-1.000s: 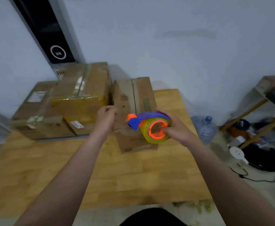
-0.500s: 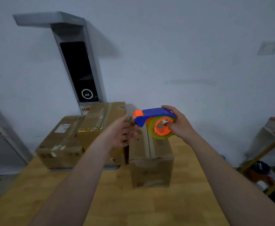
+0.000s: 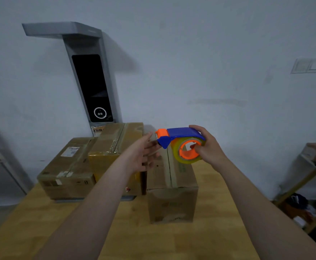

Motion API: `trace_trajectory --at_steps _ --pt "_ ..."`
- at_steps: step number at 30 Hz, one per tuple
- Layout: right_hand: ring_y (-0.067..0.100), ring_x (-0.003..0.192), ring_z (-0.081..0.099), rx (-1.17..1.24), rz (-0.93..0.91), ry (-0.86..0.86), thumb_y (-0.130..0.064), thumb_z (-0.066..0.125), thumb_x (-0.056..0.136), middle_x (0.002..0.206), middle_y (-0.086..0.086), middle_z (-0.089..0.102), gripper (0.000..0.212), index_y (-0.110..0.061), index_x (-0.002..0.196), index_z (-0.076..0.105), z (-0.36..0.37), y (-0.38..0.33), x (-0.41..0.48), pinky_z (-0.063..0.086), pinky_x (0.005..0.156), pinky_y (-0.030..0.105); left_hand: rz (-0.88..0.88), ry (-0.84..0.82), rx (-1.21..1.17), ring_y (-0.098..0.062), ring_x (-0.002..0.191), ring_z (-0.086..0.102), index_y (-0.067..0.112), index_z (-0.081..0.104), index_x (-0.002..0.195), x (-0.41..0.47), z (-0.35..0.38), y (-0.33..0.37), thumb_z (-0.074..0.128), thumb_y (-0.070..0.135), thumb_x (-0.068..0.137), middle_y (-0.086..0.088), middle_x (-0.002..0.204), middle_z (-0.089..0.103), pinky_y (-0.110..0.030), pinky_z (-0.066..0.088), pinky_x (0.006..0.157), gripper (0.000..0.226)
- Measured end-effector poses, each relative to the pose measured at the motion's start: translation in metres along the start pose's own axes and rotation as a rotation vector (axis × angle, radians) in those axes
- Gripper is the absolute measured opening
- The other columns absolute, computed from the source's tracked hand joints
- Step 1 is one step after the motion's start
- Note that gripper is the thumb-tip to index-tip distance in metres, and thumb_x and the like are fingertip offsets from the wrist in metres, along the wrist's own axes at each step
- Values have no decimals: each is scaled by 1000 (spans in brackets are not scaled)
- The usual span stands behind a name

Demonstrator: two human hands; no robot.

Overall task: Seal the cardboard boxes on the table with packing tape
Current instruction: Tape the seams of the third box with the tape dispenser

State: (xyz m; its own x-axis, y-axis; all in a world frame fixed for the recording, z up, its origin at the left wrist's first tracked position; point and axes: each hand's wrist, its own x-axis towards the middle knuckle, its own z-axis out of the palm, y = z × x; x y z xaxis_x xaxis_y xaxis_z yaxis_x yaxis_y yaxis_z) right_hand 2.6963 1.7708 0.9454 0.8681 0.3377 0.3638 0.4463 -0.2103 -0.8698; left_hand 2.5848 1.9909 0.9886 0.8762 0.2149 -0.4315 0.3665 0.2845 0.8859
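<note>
My right hand (image 3: 208,149) grips a blue and orange tape dispenser (image 3: 180,142) with a roll of clear tape, held in the air above the far end of a narrow cardboard box (image 3: 172,192). My left hand (image 3: 144,154) is beside the dispenser's orange front end, fingers extended toward it; whether they pinch the tape end is unclear. The narrow box stands on the wooden table (image 3: 153,239) with its top flaps closed along a centre seam. Left of it sit a taped yellow-brown box (image 3: 114,147) and a lower flat box (image 3: 69,166).
A grey standing device with a black screen (image 3: 91,87) rises behind the boxes against the white wall. A shelf with clutter (image 3: 307,184) stands to the right of the table. Bare tabletop lies in front of the boxes.
Both hands lifted from the narrow box's top, bringing the dispenser up into the air. My head tilted up, showing more wall. My left hand opened beside the dispenser's front.
</note>
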Motion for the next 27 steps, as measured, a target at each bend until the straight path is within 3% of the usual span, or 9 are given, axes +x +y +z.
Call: trace_trajectory --at_steps 4,8,12,16,21,27 --pt "-3 106 59 10 18 15 15 59 85 120 -20 59 73 -47 123 51 0 9 -2 55 75 16 -20 -18 -6 -19 95 67 19 74 113 6 2 -4 68 53 92 6 96 79 -40 48 87 41" --pt "6 110 59 6 18 16 15 60 85 123 -12 59 70 -36 132 51 -1 19 -5 54 74 15 -47 -1 15 -17 92 67 19 74 106 17 2 -12 69 43 95 8 92 78 -40 48 84 27" --pt "2 110 59 -20 15 24 16 59 83 123 -13 60 72 -37 131 53 -2 30 -6 55 77 18 -83 15 48 -17 90 67 16 72 94 29 3 -25 61 25 100 4 88 76 -41 50 87 16" --pt "-3 108 58 -46 -9 23 21 53 78 121 -15 61 75 -34 128 56 -4 39 -6 52 78 15 -105 40 36 -17 87 66 19 70 85 40 7 -36 64 28 98 7 85 74 -41 49 89 17" --pt "2 119 53 -131 -19 58 20 52 73 129 -10 59 82 -35 134 56 4 56 -4 49 93 19 12 203 106 -16 80 62 17 71 98 65 10 -60 65 20 96 3 79 72 -36 51 76 6" --pt "-6 114 49 -265 -35 -28 6 65 84 124 -7 54 85 -44 148 40 11 88 -13 44 85 12 95 289 182 -14 66 47 18 74 93 96 3 -97 59 20 100 -3 80 64 -28 35 55 17"
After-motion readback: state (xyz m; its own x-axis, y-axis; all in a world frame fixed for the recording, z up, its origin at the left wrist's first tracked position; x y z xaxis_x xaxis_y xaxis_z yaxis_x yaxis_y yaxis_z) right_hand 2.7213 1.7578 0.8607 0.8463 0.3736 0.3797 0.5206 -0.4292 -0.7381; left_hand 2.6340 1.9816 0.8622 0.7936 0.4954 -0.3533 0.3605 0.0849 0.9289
